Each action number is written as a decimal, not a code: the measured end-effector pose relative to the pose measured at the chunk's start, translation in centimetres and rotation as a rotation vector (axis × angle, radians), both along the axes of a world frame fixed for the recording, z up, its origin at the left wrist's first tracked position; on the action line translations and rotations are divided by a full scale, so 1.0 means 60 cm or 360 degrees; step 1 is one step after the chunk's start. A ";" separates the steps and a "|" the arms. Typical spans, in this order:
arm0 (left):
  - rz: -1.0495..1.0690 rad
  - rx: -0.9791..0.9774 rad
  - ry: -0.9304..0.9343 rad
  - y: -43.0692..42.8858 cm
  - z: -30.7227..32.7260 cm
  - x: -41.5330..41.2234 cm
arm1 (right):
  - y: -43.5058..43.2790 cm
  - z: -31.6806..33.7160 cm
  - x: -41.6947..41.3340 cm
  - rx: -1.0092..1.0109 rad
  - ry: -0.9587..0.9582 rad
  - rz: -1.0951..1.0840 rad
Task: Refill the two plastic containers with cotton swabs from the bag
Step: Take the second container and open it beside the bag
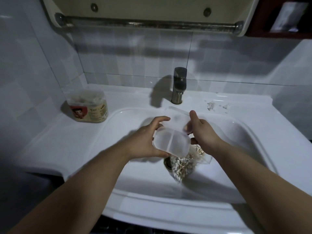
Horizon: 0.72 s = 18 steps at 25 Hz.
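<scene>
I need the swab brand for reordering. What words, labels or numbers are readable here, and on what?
Label on the tub on the counter: print beside a red cartoon patch, too blurred to read.
On the clear container and its lid: no text visible.
On the bag of swabs in the sink: no print can be made out.

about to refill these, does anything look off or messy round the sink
The clear plastic bag of wooden-stick cotton swabs is down in the white sink basin, over the drain opening, where it could get wet. Small pale scraps are also scattered on the white counter right of the metal tap.
</scene>
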<state>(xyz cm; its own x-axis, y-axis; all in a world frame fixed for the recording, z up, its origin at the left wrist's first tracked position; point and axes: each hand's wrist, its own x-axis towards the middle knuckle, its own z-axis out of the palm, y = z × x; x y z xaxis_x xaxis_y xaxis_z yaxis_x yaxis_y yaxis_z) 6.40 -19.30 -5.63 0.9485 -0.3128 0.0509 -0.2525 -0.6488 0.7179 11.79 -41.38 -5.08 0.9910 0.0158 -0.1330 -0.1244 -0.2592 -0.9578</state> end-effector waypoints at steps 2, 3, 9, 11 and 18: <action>-0.0012 0.0019 0.0038 0.005 -0.001 -0.001 | -0.002 -0.003 0.000 -0.0102 0.0051 0.0065; -0.0003 0.0042 0.0060 0.007 0.000 -0.001 | -0.003 -0.005 -0.001 -0.0130 0.0069 0.0107; 0.0273 0.0169 0.0196 0.027 0.002 0.005 | -0.007 -0.016 0.002 -0.0560 -0.0133 0.0151; 0.0313 0.0165 0.0207 0.033 0.002 0.005 | -0.012 -0.019 0.003 -0.0819 -0.0129 0.0277; 0.0370 0.0309 0.0371 0.042 -0.009 0.005 | -0.027 -0.028 0.009 -0.1354 -0.0156 0.0448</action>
